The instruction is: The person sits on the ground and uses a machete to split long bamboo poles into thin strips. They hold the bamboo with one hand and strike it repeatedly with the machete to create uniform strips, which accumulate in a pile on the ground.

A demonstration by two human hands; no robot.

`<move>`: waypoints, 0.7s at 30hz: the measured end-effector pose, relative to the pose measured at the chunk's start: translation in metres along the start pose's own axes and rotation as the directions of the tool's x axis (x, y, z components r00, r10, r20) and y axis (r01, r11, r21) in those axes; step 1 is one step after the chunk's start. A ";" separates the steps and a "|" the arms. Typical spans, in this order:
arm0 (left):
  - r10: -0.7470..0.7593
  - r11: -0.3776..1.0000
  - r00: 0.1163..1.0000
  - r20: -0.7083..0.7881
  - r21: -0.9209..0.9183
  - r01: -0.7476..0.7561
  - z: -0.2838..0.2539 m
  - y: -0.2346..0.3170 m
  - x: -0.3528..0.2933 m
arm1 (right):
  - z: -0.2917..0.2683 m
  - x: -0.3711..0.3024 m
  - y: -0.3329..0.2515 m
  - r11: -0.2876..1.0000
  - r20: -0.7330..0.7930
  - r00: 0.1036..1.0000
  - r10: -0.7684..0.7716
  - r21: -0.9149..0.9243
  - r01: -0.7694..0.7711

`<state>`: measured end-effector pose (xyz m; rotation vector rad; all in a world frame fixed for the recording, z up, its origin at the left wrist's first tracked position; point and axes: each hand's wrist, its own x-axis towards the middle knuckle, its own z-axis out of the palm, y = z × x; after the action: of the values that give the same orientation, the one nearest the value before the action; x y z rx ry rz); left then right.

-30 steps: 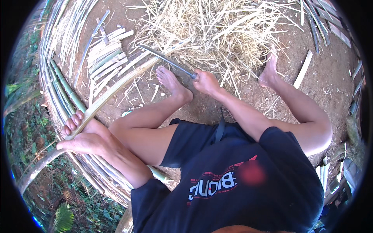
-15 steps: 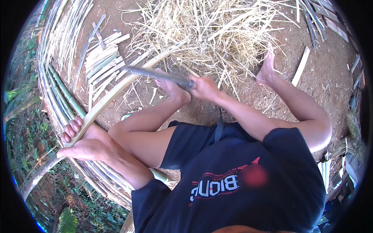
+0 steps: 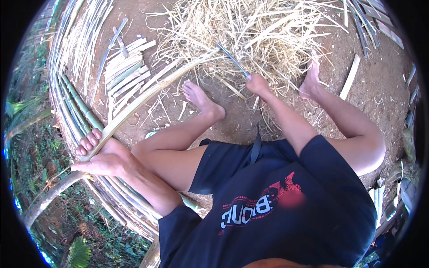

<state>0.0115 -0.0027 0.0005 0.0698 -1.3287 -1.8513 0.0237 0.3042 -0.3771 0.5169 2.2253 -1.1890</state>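
A long, pale bamboo strip (image 3: 143, 97) slants from the lower left up to the shavings at the far middle. Near its lower end my left hand (image 3: 107, 156) is closed round it, with the fingers curled over and the thumb stretched along below. My right hand (image 3: 258, 84) is wrapped round the handle of a long-bladed knife (image 3: 233, 59), which hides most of the grip. The blade appears narrow, almost edge-on, and its tip lies by the strip's far end. Whether blade and strip touch, I cannot tell.
A heap of pale shavings (image 3: 250, 31) lies beyond my bare feet. Cut bamboo slats (image 3: 127, 73) are piled at the left, near green bamboo poles (image 3: 82, 102). One loose slat (image 3: 350, 77) rests on the soil to the right. Plants (image 3: 53, 152) grow past the left edge.
My right hand has moved right and slightly farther away with the knife. The blade has swung from across the strip's middle to its far end. My left hand still grips the strip.
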 end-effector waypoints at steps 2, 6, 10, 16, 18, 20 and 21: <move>-0.032 0.996 0.999 0.043 -0.076 0.035 -0.015 0.000 0.008 | -0.022 -0.006 0.008 1.000 0.060 0.998 -0.002 -0.025 0.004; -0.044 0.956 0.973 0.228 -0.274 0.107 -0.043 0.029 0.029 | -0.016 0.013 0.078 0.989 -0.011 1.000 0.000 -0.150 -0.001; -0.047 0.947 0.944 0.328 -0.286 0.146 -0.055 0.045 0.035 | -0.014 -0.007 0.072 0.975 -0.116 0.991 -0.069 -0.218 0.043; -0.093 0.899 0.905 0.415 -0.356 0.255 -0.069 0.068 0.046 | -0.020 -0.027 -0.017 0.928 -0.244 0.899 -0.364 -0.174 0.328; -0.115 0.863 0.866 0.486 -0.383 0.329 -0.062 0.074 0.048 | -0.025 -0.051 -0.073 0.894 -0.127 0.886 -0.446 -0.107 0.435; -0.139 0.802 0.811 0.568 -0.416 0.429 -0.052 0.078 0.055 | -0.022 -0.075 -0.113 0.767 -0.078 0.763 -0.641 -0.026 0.642; -0.136 0.794 0.771 0.622 -0.397 0.460 -0.048 0.082 0.058 | -0.019 -0.093 -0.134 0.735 -0.046 0.734 -0.678 -0.044 0.676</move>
<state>0.0451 -0.0836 0.0692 -0.6473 -1.1572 -2.6140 0.0139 0.2420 -0.2260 -0.3375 2.5650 -1.4939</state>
